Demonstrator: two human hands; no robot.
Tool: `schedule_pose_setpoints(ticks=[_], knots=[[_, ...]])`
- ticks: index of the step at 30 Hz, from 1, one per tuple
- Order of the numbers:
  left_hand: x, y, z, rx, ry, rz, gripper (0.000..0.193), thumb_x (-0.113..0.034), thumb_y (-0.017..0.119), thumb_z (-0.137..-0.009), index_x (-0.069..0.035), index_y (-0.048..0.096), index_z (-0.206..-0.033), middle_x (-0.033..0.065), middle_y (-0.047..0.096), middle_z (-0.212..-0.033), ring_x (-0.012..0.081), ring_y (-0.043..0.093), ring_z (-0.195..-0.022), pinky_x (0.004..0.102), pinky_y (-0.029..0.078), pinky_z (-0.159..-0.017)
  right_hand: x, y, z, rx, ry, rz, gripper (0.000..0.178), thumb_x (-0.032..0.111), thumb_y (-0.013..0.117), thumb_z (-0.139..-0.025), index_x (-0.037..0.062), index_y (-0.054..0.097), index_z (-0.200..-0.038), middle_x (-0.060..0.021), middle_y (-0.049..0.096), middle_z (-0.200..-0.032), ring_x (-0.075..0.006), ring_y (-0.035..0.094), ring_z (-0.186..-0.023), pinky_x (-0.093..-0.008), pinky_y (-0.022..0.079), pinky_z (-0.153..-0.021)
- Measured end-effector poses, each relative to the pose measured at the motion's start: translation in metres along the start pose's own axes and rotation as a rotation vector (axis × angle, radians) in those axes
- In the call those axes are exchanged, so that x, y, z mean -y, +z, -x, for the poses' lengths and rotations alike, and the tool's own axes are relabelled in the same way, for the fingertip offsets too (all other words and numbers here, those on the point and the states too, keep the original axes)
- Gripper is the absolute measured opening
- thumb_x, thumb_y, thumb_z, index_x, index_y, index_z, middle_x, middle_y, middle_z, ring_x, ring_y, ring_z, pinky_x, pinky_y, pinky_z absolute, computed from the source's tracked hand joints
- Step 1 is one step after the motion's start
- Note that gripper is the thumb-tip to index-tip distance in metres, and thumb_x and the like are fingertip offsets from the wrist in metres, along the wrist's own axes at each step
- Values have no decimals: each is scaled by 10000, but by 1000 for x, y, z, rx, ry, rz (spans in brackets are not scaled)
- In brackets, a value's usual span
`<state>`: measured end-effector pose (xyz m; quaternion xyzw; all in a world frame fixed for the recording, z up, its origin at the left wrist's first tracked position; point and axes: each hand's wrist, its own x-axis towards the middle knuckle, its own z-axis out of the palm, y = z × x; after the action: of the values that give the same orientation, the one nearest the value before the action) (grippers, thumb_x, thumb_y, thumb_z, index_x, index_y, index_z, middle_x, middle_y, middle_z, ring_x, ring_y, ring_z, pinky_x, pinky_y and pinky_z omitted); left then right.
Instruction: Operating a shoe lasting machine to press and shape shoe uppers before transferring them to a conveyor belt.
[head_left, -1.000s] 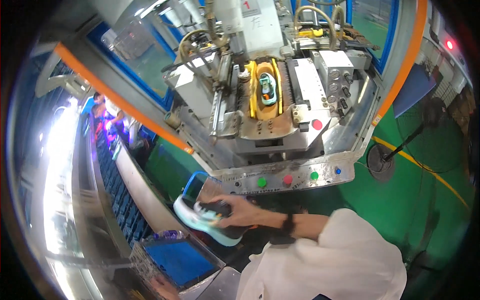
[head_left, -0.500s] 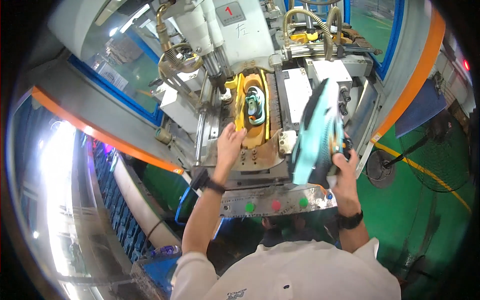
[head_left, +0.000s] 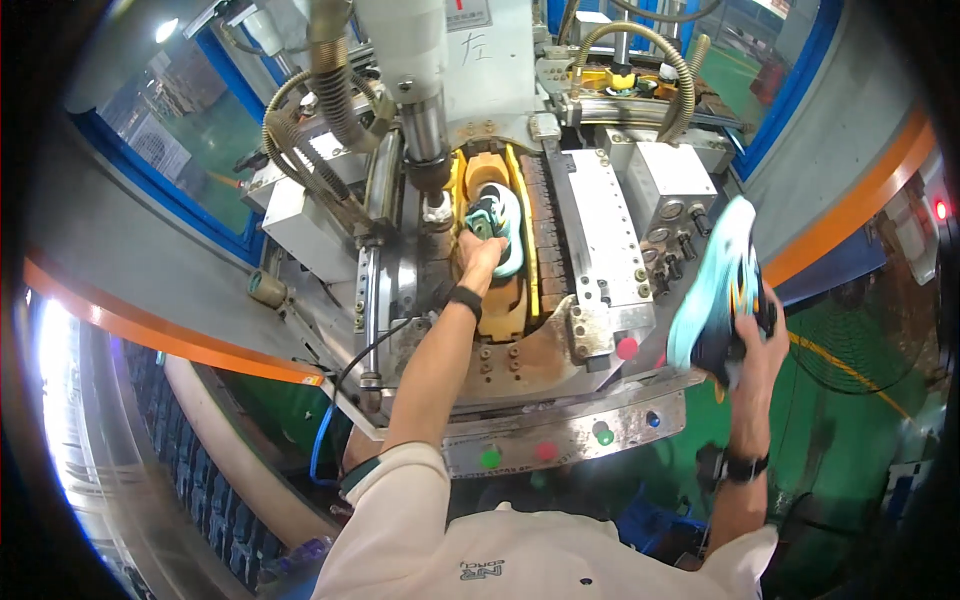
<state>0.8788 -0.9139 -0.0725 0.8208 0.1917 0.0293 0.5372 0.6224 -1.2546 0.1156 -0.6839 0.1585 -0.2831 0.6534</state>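
Observation:
A turquoise, white and black sports shoe (head_left: 511,232) sits in the yellow-orange cradle (head_left: 505,322) of a press machine. On its near left side is my left hand (head_left: 480,258), thumb and fingers closed around the shoe's collar area; the fingertips are partly hidden. Off to the right, my right hand (head_left: 760,345) grips a second sports shoe (head_left: 712,290), turquoise with a black part and orange touches. That shoe is held up, tilted on end, beside the machine and apart from it.
A metal press cylinder (head_left: 427,130) stands just left of the cradle, with hoses around it. Along the front runs a panel (head_left: 630,415) with coloured buttons. White valve boxes (head_left: 672,185) flank the right. A caged fan (head_left: 850,320) stands farther right.
My left hand has moved from beside the cradle's near end onto the shoe in it. My right hand has carried its shoe farther right, away from the machine's front.

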Motion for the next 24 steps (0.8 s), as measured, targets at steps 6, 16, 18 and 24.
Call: schedule_pose_setpoints(ticks=[6,16,18,24], knots=[[-40,-105,171,492,-313,919,254,-85,683,-873,4,629,-1105,81,698,-988,205,684,-824,364,565,-731,-6,123,-134,467,-56,508,543,238,758,-710,-56,622,-1146,-140,670,-975,-182,628,-862,-293,490,-787],[34,-299,407,-145,-355,757,505,-55,685,-822,19,518,-1293,76,639,-1107,183,643,-951,286,515,-828,-118,365,-75,660,-133,1065,489,239,731,-735,-45,643,-1124,-227,709,-993,-374,688,-975,-420,554,-848],[11,-308,429,-407,-510,770,245,39,635,-882,-21,551,-1104,16,462,-708,107,490,-629,258,437,-572,-158,372,-67,527,-203,1075,513,221,709,-757,-83,569,-1145,-242,693,-1033,-360,689,-987,-415,552,-855],[87,-292,517,-892,-479,796,469,-166,703,-827,-33,529,-1242,56,630,-1038,193,630,-921,328,524,-800,-140,373,-40,550,-124,1024,708,234,727,-777,-53,378,-1322,-290,596,-1191,-378,628,-1094,-454,512,-929]])
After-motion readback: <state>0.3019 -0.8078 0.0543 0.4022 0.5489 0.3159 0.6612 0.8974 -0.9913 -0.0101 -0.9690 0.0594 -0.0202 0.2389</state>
